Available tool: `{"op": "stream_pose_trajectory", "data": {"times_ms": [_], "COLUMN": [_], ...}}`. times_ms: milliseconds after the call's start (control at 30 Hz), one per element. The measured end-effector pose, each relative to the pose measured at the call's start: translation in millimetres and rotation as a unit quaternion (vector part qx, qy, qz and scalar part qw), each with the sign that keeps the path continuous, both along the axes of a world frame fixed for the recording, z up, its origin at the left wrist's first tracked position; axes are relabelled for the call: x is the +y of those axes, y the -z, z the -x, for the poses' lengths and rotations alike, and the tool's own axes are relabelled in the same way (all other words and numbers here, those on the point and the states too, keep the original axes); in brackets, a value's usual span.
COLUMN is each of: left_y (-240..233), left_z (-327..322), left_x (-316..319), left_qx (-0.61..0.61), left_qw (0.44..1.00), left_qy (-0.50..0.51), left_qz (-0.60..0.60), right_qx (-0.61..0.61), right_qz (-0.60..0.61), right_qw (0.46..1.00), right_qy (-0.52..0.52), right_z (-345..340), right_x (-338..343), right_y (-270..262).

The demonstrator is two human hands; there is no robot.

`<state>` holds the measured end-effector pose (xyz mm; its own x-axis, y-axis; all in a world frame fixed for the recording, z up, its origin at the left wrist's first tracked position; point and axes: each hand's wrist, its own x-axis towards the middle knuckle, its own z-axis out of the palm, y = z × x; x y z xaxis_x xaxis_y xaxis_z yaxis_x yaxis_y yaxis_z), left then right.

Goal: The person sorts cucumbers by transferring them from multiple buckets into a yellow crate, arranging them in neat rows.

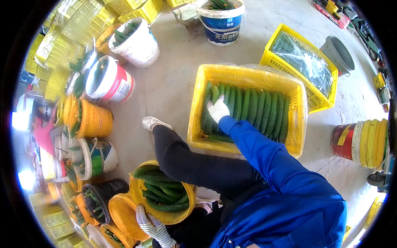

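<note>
My right hand (218,109), in a striped knit glove and blue sleeve, reaches into a yellow plastic crate (294,148) lined with clear film. Its thumb and fingers are on either side of a cucumber (215,93) near the left end of a row. Long green cucumbers (254,105) lie side by side there; one (220,138) lies crosswise by the near wall. My left hand (155,228), also gloved, is at the lower rim of a tilted yellow bucket (190,201) of cucumbers (164,189). Its fingers are apart, and nothing shows between them.
Left of my legs stand several buckets with cucumbers, including a white one (141,46), an orange one (96,119) and a black one (108,190). A blue-labelled bucket (221,23) is ahead. Right are a film-covered yellow crate (319,107), a grey bucket (339,55) and stacked buckets (359,142).
</note>
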<state>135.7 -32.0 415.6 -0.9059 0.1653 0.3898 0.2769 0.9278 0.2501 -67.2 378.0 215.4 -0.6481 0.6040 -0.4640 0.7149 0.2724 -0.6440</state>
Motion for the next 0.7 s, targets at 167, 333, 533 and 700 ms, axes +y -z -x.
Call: {"op": "stream_pose_trajectory", "data": {"times_ms": [167, 333, 533, 700], "left_y": [0.8, 10.7, 5.8, 0.2], "left_z": [5.6, 6.9, 13.0, 3.3], "left_x": [-1.3, -1.7, 5.6, -9.5], "left_qx": [0.004, -0.015, -0.016, -0.002], "left_qw": [1.0, 1.0, 1.0, 0.999], "left_qy": [0.012, 0.001, 0.003, -0.046], "left_qz": [0.009, -0.009, 0.003, -0.027], "right_qx": [-0.04, 0.032, 0.228, 0.094], "right_qz": [-0.04, -0.12, -0.387, -0.34], "right_qw": [0.996, 0.989, 0.875, 0.895], "right_qy": [-0.071, -0.082, -0.18, -0.274], "right_z": [-8.1, -19.0, -14.7, 10.1], "right_x": [-6.7, -1.0, -1.5, -14.4], "right_y": [0.0, 6.6, 50.1, 44.7]}}
